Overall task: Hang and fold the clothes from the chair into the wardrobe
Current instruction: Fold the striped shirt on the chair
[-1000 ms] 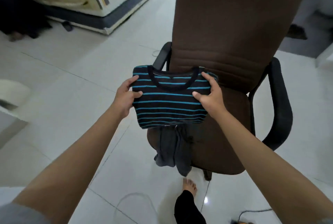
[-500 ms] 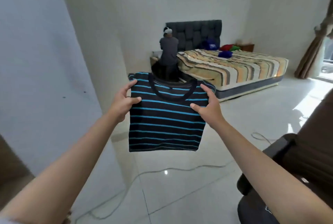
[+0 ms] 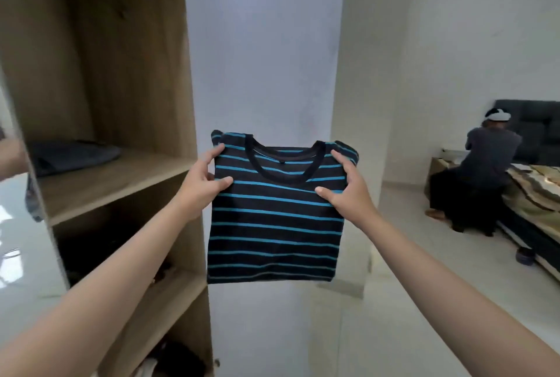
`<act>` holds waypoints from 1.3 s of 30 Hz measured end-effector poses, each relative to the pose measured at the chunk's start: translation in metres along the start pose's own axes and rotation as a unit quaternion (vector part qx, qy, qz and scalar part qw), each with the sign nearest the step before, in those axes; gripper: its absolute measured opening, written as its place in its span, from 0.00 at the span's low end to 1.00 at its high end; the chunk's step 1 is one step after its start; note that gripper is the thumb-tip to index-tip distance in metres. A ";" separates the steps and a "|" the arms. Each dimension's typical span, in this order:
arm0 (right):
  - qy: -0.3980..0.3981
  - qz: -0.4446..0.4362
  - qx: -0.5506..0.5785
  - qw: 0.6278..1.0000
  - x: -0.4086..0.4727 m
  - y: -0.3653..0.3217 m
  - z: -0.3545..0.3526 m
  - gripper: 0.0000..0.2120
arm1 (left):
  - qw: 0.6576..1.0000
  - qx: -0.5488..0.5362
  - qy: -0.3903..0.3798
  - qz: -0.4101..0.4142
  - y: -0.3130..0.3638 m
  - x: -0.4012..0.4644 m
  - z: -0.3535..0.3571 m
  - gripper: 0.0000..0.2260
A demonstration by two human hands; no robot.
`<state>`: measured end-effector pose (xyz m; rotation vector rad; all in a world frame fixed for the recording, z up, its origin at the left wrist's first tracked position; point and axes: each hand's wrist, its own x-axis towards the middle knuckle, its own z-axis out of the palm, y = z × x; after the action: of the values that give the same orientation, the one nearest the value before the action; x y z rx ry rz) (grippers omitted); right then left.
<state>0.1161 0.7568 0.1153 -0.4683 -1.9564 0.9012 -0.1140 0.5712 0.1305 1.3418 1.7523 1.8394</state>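
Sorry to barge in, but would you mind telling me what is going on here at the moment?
A person is putting laundry away. Both hands, the left hand and the right hand, hold up a folded black shirt with blue stripes by its shoulders, in front of an open wooden wardrobe. One shelf already holds a folded dark garment. Another person bends over the bed in the background.
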 end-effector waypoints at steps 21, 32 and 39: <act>-0.292 -0.198 0.133 0.926 0.239 -0.040 0.261 0.38 | 0.913 0.143 0.382 -0.008 -0.003 0.037 -0.180 0.30; -0.381 -0.182 0.154 0.893 0.332 -0.076 0.384 0.40 | 0.851 0.071 0.520 -0.017 -0.022 0.099 -0.250 0.29; -0.441 -0.124 0.204 0.865 0.356 -0.064 0.463 0.39 | 0.806 -0.020 0.590 -0.047 -0.054 0.122 -0.284 0.28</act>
<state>-0.4624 0.7504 0.2179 0.5453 -2.4280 1.4716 -0.4131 0.4898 0.1798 -0.1196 2.0971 2.8788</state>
